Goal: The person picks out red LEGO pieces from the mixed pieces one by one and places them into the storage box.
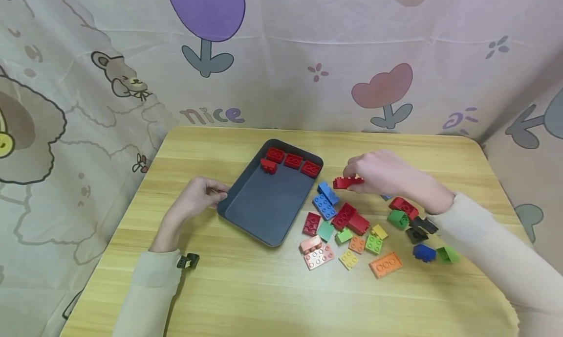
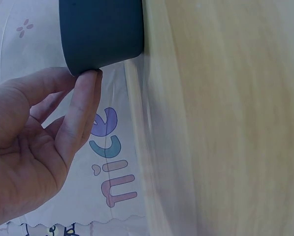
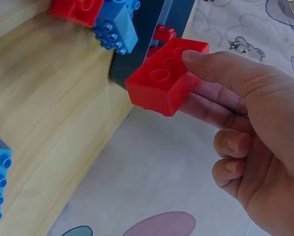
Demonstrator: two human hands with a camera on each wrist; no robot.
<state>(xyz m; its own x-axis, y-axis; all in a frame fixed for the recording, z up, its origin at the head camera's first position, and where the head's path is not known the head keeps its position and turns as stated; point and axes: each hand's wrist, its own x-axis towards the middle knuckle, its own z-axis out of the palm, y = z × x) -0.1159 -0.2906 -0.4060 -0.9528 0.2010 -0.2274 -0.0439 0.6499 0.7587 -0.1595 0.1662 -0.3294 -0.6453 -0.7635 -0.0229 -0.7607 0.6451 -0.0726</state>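
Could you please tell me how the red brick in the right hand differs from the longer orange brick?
The red brick is red, while the orange brick is orange. The red brick is held up by the right hand; the orange brick lies on the table. Both are toy building bricks, longer than wide.

bright red brick (image 3: 161,78), dark slate tray (image 1: 268,205), pale yellow wood-grain table (image 1: 246,288), cream sleeves (image 1: 151,283), flower-printed off-white cloth (image 1: 281,48)

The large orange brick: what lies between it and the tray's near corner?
The head view shows, from the tray to the large orange brick, a pale pink brick and then a yellow brick.
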